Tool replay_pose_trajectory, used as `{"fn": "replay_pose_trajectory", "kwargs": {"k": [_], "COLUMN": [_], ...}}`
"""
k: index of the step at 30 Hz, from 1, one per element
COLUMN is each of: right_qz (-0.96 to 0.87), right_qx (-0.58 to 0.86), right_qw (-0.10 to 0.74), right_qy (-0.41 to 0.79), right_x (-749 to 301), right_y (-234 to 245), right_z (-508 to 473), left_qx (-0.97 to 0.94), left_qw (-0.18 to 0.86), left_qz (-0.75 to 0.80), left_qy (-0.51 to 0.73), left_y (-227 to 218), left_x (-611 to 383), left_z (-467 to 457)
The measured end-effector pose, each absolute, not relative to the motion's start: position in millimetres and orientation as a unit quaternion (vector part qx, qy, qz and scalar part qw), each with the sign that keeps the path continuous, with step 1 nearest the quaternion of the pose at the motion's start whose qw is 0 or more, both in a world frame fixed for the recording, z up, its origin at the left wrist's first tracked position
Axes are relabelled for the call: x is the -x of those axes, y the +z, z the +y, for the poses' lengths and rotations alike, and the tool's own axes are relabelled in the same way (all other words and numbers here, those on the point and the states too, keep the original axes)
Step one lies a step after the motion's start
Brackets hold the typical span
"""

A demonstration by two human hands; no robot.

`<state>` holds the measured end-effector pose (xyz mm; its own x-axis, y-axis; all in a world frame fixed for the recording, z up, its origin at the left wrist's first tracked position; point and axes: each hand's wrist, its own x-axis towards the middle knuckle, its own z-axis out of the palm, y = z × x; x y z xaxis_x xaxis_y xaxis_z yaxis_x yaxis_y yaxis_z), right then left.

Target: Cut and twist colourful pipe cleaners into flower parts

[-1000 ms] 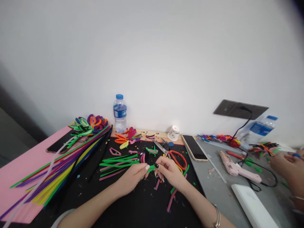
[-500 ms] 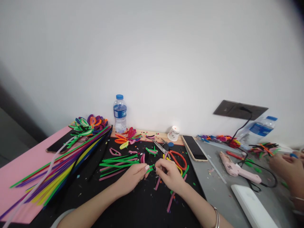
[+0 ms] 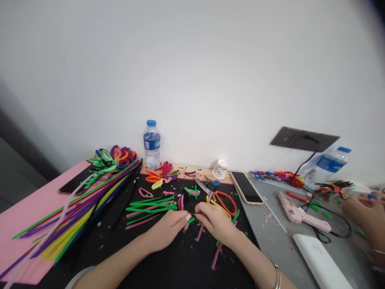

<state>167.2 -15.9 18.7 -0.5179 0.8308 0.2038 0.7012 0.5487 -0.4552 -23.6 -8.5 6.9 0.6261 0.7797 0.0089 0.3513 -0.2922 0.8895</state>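
Observation:
Both my hands meet over the black mat (image 3: 168,261), fingers closed. Between my left hand (image 3: 168,229) and my right hand (image 3: 215,220) shows a short green pipe cleaner (image 3: 191,220), pinched from both sides; most of it is hidden by my fingers. Left of my hands lies a row of green and pink pipe cleaners (image 3: 147,208). Just beyond them are a small pink-and-black loop (image 3: 181,202) and a green-and-pink loop (image 3: 192,192). Orange-handled scissors (image 3: 225,202) lie beyond my right hand, beside yellow, green and pink pieces.
At left, long coloured pipe cleaners (image 3: 87,216) lie across a pink board (image 3: 18,224). A water bottle (image 3: 152,144) and paper cup (image 3: 219,169) stand by the wall. Rightward are a phone (image 3: 246,188), a pink glue gun (image 3: 303,216), a white box (image 3: 321,261) and another person's hand (image 3: 365,212).
My fingers have shifted slightly and my right fingers have rolled over the pipe cleaner, covering the dark bit seen there before. Everything on the table stays in place.

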Motion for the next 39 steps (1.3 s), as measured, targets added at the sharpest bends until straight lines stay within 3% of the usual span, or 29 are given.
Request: {"fn": "replay_pose_trajectory", "kwargs": {"k": [8, 16, 26, 33, 36, 39], "right_qz": [-0.841, -0.881, -0.883, -0.879, -0.813, -0.774], "right_qx": [0.458, 0.441, 0.439, 0.442, 0.557, 0.623], "right_qw": [0.229, 0.138, 0.139, 0.134, 0.146, 0.095], "right_qy": [0.174, 0.104, 0.091, 0.118, 0.086, 0.054], "right_x": [-165.8, -162.3, -155.0, -154.0, -164.0, -174.5], "right_y": [11.3, 14.9, 8.7, 15.5, 18.5, 16.1], "right_z": [-14.1, -18.2, -25.9, -27.8, -18.8, -9.1], "left_qx": [-0.667, -0.628, -0.411, -0.454, -0.463, -0.466], "left_qw": [0.548, 0.571, 0.755, 0.694, 0.695, 0.714], "left_qz": [0.398, 0.395, 0.312, 0.349, 0.345, 0.327], "left_qy": [0.312, 0.352, 0.404, 0.436, 0.430, 0.407], "left_y": [-0.4, -0.5, -1.4, -4.2, -0.7, 1.5], "left_x": [22.1, 19.4, 16.6, 13.5, 14.7, 15.4], "left_z": [-4.9, -1.0, -5.9, -5.3, -4.3, -4.5]}}
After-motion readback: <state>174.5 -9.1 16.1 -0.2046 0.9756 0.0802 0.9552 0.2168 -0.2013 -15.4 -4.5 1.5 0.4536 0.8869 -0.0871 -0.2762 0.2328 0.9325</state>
